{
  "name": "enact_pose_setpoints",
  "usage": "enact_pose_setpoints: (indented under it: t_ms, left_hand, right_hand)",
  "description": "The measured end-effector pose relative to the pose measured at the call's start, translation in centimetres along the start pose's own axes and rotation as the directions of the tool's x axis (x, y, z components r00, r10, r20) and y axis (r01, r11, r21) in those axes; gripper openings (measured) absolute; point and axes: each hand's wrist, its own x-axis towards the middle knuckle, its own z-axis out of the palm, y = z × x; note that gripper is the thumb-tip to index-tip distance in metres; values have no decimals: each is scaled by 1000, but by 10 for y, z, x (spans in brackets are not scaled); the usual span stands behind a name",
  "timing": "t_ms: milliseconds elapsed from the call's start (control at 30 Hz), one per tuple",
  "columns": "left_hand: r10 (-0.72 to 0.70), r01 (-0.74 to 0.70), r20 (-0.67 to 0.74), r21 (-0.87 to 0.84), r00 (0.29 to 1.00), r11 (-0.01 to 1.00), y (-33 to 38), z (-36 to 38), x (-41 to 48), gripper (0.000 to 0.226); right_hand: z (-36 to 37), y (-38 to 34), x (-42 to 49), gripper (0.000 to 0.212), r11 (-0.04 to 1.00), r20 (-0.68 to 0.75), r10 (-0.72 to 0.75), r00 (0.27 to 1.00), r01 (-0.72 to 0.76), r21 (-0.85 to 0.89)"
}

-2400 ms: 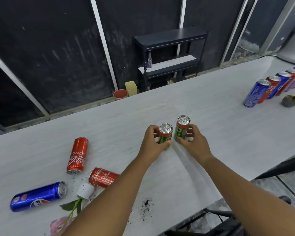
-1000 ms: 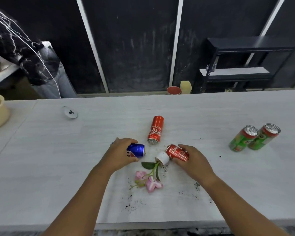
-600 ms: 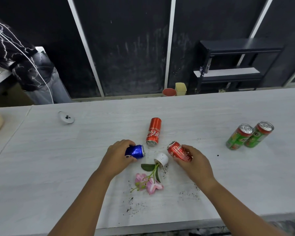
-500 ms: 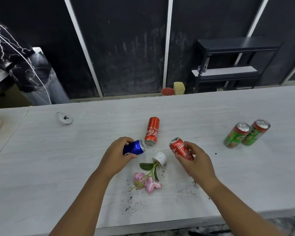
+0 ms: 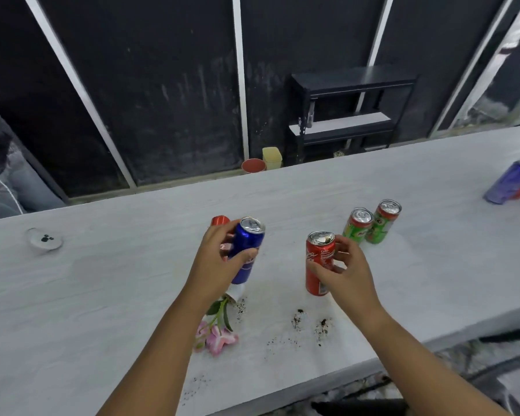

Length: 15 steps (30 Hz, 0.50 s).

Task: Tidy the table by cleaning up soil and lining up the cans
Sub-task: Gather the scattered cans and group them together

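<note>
My left hand [image 5: 215,262] grips a blue can [image 5: 246,247], held upright above the white table [image 5: 102,295]. My right hand [image 5: 347,273] holds a red cola can [image 5: 318,262] upright. Another red can [image 5: 219,220] lies behind my left hand, mostly hidden. Two green cans [image 5: 370,225] stand side by side to the right. A tipped white pot [image 5: 234,292] with a pink flower [image 5: 215,337] lies below my left hand. Soil specks [image 5: 309,324] are scattered near the front edge.
A row of blue and red cans [image 5: 514,184] stands at the far right edge of view. A small clear dish [image 5: 44,241] sits at the left. A black shelf [image 5: 348,112] stands behind the table. A seated person's leg [image 5: 9,181] shows at far left.
Both hands have lifted their cans off the table and turned them from lying to upright. My view has swung to the right, bringing the far can row into sight.
</note>
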Motion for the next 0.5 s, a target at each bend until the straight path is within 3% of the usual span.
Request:
enact_pose_setpoints:
  t_ms: [500]
  left_hand:
    - [-45, 74, 264, -102, 964, 992, 10, 200, 28, 59]
  right_hand:
    - [-138, 37, 43, 65, 999, -280, 23, 960, -28, -15]
